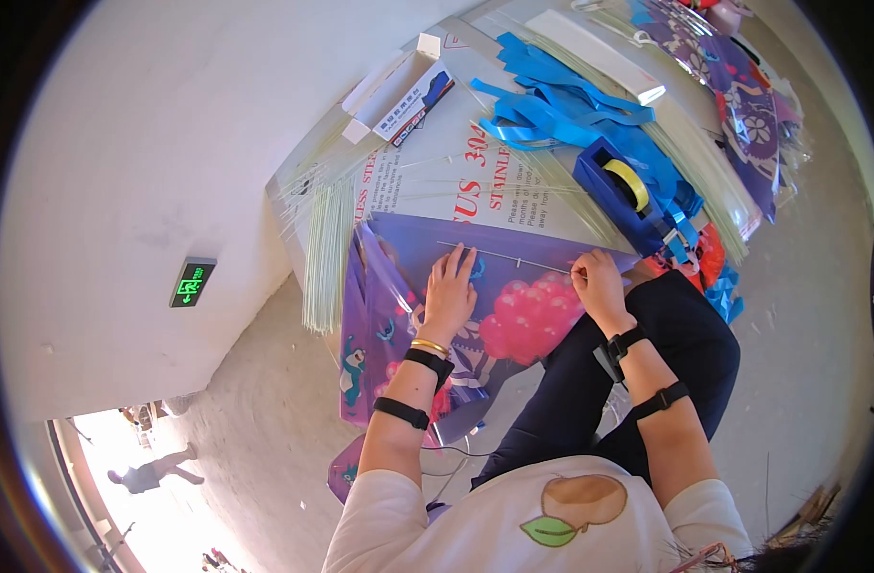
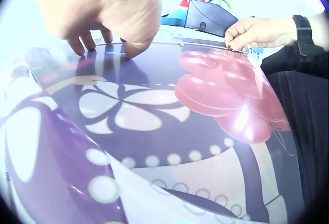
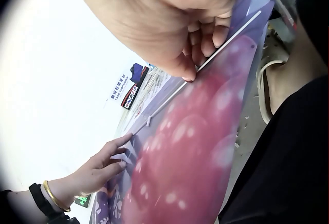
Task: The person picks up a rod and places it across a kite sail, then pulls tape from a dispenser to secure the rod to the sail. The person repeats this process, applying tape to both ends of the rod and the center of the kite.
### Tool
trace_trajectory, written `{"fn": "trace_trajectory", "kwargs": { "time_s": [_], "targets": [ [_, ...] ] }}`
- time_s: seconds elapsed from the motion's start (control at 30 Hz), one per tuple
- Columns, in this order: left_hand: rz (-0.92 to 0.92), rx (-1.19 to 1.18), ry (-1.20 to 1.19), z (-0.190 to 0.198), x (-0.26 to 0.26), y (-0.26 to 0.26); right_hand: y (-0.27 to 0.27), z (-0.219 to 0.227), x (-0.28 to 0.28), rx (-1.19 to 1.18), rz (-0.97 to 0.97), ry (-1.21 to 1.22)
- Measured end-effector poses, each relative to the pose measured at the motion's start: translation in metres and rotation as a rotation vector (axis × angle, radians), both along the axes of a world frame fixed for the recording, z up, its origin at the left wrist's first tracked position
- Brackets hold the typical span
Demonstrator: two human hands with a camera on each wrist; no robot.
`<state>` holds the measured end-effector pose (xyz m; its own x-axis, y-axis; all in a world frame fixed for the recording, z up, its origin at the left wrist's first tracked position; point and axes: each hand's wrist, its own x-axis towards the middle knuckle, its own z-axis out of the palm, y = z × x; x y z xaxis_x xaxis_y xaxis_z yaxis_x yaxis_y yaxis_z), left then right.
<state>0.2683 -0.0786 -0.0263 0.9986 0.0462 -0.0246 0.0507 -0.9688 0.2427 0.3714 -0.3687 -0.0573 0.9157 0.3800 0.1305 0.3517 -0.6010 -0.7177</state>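
A purple printed plastic sheet point(image 1: 399, 236) with pink balloon-like shapes lies over the near edge of the work surface and hangs toward the lap. Along its upper part runs a thin white rod point(image 1: 489, 253) with a small sleeve point(image 3: 149, 121) on it. My right hand point(image 1: 599, 285) pinches the rod near its right end between thumb and fingers, as the right wrist view shows. Spread on the sheet beside the rod's left part, my left hand point(image 1: 448, 301) presses down with extended fingertips point(image 2: 78, 48).
Right of the sheet stands a blue tape dispenser point(image 1: 604, 191) with a yellow roll. Blue ribbons point(image 1: 561, 95) are heaped behind it. Bundles of thin pale rods point(image 1: 329, 258) lie at the left and far right. An open tape-dispenser box point(image 1: 413, 110) sits at the back.
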Motion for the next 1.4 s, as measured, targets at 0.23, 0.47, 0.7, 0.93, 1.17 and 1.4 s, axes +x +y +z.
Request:
{"fn": "trace_trajectory", "kwargs": {
  "time_s": [0.23, 0.47, 0.7, 0.93, 1.17, 1.4],
  "targets": [
    [0.014, -0.004, 0.024, 0.0, 0.0, 0.001, 0.003, -0.002, -0.001, -0.018, -0.018, -0.005],
    [0.024, 0.006, 0.034, 0.0, 0.002, 0.003, 0.01, 0.0, -0.004, -0.088, -0.05, -0.008],
    [0.033, 0.009, 0.066, 0.001, 0.004, 0.002, 0.013, 0.002, -0.003, -0.099, -0.076, 0.01],
    [0.022, 0.033, 0.058, -0.002, 0.004, 0.002, 0.027, 0.014, -0.001, -0.012, -0.014, -0.019],
    [0.019, 0.056, 0.079, 0.0, 0.005, 0.0, 0.076, 0.017, 0.006, 0.001, 0.154, 0.065],
    [0.016, 0.038, 0.058, -0.001, 0.005, 0.0, 0.095, 0.015, 0.005, -0.05, 0.144, 0.113]
  ]
}}
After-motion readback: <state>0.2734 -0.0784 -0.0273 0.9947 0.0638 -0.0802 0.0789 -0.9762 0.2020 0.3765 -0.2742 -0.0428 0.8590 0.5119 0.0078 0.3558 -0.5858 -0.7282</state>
